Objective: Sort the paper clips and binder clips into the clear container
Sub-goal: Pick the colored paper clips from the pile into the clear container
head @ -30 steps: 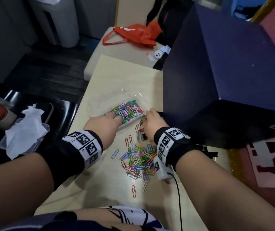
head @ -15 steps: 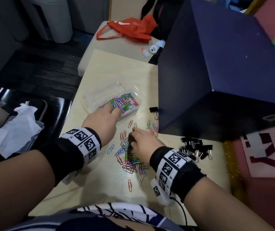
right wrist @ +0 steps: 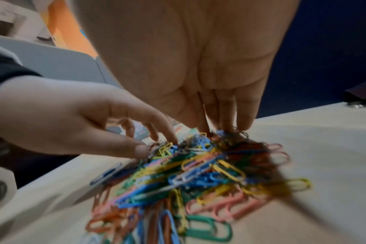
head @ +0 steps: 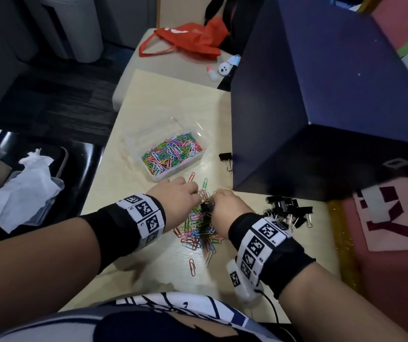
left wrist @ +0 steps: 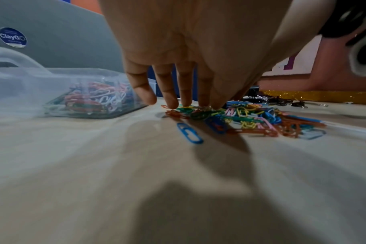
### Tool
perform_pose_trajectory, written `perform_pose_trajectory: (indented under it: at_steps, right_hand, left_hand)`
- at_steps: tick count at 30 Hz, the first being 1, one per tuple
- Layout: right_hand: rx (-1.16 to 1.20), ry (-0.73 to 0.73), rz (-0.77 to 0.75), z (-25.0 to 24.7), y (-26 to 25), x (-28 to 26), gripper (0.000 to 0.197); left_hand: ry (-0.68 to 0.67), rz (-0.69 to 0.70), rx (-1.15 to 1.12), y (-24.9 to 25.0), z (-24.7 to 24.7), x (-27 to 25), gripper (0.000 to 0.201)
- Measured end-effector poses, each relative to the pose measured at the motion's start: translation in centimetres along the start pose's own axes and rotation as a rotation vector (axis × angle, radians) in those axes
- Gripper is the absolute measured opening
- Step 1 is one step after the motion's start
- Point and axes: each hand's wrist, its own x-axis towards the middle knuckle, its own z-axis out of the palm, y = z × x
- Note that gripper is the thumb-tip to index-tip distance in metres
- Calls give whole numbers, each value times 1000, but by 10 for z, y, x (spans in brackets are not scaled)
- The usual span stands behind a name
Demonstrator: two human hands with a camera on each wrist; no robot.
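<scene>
A heap of coloured paper clips lies on the pale table, between my two hands. The clear container stands just beyond it, partly filled with coloured clips. My left hand points its straight fingers down onto the heap's left edge. My right hand has thumb and fingertips gathered on the heap's top, pinching clips; that spot is dark and blurred. Black binder clips lie piled at the right. A single binder clip rests by the box.
A big dark blue box stands on the table's right side, close behind the heap. A red bag and small bottles lie on the bench beyond. A tray with tissue sits off the table's left edge. One stray clip lies nearer me.
My left hand has left the container and come down onto the heap. My right hand has drawn back from near the container to the heap and stays there.
</scene>
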Motion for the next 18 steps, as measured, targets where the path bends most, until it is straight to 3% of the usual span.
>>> perform_pose_trajectory:
  at_steps: [3, 9, 15, 18]
  right_hand:
    - [8, 35, 35, -17, -6, 4, 32]
    - [137, 164, 25, -45, -15, 43, 42]
    - [14, 135, 105, -36, -18, 64, 52]
    - [-107, 172, 41, -31, -16, 57, 40]
  left_hand:
    - [-2, -21, 0, 0, -2, 0, 29]
    - [4, -32, 3, -1, -4, -9, 31]
    - [36, 132, -30, 4, 10, -8, 45]
    - [2, 144, -8, 7, 11, -7, 43]
